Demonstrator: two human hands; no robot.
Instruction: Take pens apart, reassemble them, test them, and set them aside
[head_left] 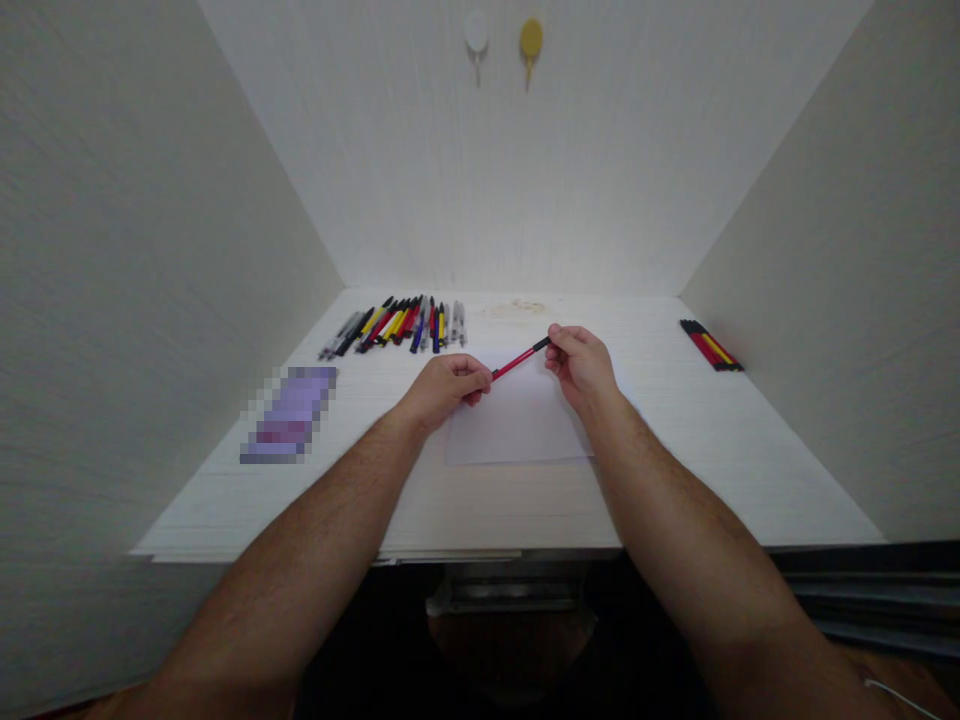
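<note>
A red pen [514, 363] with a black grip end slants between my two hands, above a sheet of white paper [517, 425]. My left hand [450, 385] pinches its lower left end. The black upper right end is between the fingertips of my right hand [577, 362]. The paper lies flat on the white table [420, 500], and part of it is hidden behind my hands and right forearm.
Several pens [394, 325] in black, yellow, red, blue and clear lie at the back left. A smaller group of red, yellow and black pens [712, 347] lies by the right wall. A blurred purple item [292, 405] rests at left. Two hooks [531, 38] hang on the back wall.
</note>
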